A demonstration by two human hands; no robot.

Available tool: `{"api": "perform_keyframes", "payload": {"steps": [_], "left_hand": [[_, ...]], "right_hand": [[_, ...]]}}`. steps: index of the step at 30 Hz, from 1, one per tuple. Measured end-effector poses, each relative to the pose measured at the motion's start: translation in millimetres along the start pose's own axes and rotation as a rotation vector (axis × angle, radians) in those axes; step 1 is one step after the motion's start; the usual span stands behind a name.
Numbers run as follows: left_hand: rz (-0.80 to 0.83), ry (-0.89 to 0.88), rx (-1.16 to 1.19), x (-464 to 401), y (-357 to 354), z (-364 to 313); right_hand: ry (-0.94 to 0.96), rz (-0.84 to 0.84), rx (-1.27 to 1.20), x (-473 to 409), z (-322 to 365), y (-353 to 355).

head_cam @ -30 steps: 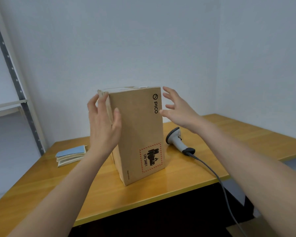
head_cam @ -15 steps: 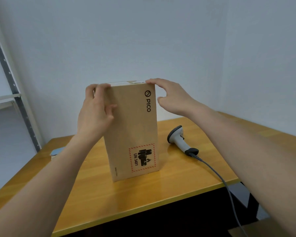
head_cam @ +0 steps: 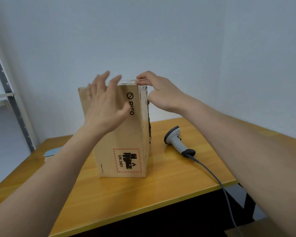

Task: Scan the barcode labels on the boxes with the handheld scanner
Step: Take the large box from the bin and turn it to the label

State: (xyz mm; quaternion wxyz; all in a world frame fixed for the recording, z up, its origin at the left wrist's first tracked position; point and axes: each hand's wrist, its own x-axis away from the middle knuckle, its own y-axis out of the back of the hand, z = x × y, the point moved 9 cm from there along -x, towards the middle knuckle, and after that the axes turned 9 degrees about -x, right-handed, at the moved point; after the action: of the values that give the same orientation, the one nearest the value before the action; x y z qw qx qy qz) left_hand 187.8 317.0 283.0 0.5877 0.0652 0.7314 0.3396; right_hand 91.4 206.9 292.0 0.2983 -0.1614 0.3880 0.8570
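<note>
- Fingers of the right hand [head_cam: 162, 93] pinch the box's top corner; left hand [head_cam: 106, 106] spread, blurred, at its front.
- Tall brown cardboard box [head_cam: 126, 134] stands upright on the bench [head_cam: 143, 194], printed PICO, red-bordered UN 3481 label low.
- Corded scanner [head_cam: 177, 142] lies just beside, right.

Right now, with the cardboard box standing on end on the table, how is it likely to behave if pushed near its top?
The cardboard box stands tall on a narrow base, so a push up high would probably tip it rather than slide it. The right hand pinches its top corner, which suggests it turns easily and is not very heavy. Its flat faces look stiff.
</note>
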Motion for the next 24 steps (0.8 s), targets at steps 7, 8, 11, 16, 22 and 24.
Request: {"api": "perform_keyframes", "payload": {"steps": [7,8,11,16,22,24], "left_hand": [[0.005,-0.02,0.103,-5.7,-14.1,-7.8],[-0.007,-0.021,0.115,-4.9,-12.1,-7.0],[-0.004,-0.018,0.169,-1.2,-3.9,-6.6],[0.002,-0.015,0.228,11.7,15.4,-2.6],[-0.246,0.168,0.342,36.5,51.7,25.0],[-0.268,0.229,0.41,43.2,62.2,37.5]], "right_hand": [[0.019,0.046,-0.01,7.5,4.8,-2.9],[0.013,0.059,-0.043,8.9,4.1,-3.0],[0.001,0.022,-0.129,11.4,-0.2,1.6],[-0.104,-0.123,-0.105,20.8,-22.5,23.5],[-0.359,-0.132,-0.149,34.9,-48.1,31.6],[-0.38,-0.143,-0.155,37.4,-47.3,34.5]]}}
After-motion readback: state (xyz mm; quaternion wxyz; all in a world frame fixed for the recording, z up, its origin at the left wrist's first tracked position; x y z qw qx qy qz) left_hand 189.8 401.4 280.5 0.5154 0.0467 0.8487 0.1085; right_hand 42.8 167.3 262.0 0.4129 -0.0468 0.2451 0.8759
